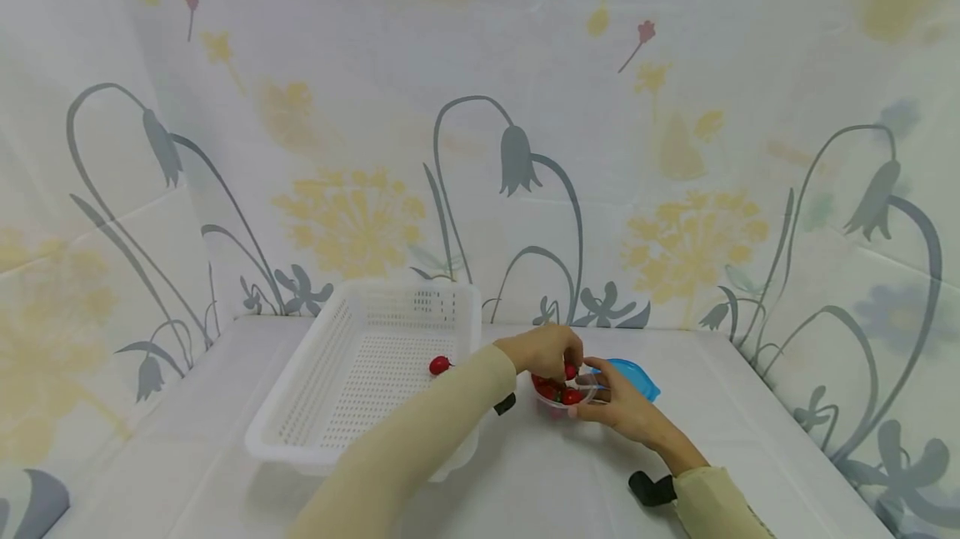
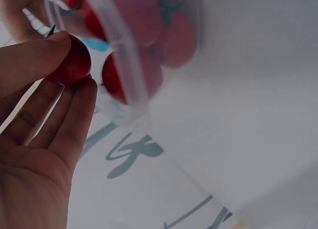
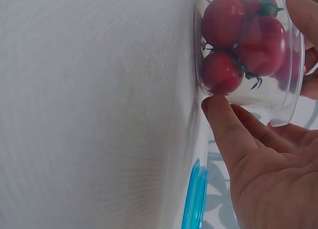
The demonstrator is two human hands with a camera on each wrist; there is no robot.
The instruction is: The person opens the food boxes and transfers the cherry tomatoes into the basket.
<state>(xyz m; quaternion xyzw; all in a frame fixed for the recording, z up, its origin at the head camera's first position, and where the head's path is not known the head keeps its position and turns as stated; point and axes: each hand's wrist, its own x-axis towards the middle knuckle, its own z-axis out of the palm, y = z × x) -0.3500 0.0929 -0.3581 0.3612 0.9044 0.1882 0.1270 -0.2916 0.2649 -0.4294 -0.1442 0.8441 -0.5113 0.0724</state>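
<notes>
My left hand [image 1: 543,351] is over the clear plastic tub [image 3: 278,107], pinching a red cherry tomato [image 2: 77,65] between thumb and fingers at the tub's rim. A bit of green stem shows on this tomato in the left wrist view. Several more cherry tomatoes [image 3: 262,45] lie inside the tub, some with green stems. From the right side, my right hand [image 1: 626,408] grips the tub, its thumb low on the wall and its fingers round the far side. One cherry tomato [image 1: 440,365] sits in the white plastic basket [image 1: 258,439], left of my left hand.
A blue lid [image 1: 634,379] lies just behind my right hand, on the white tablecloth [image 1: 555,481]. The perforated basket stands left of the tub, partly covered by my left sleeve [image 1: 420,431]. A flower-printed cloth [image 1: 480,47] rises behind the table.
</notes>
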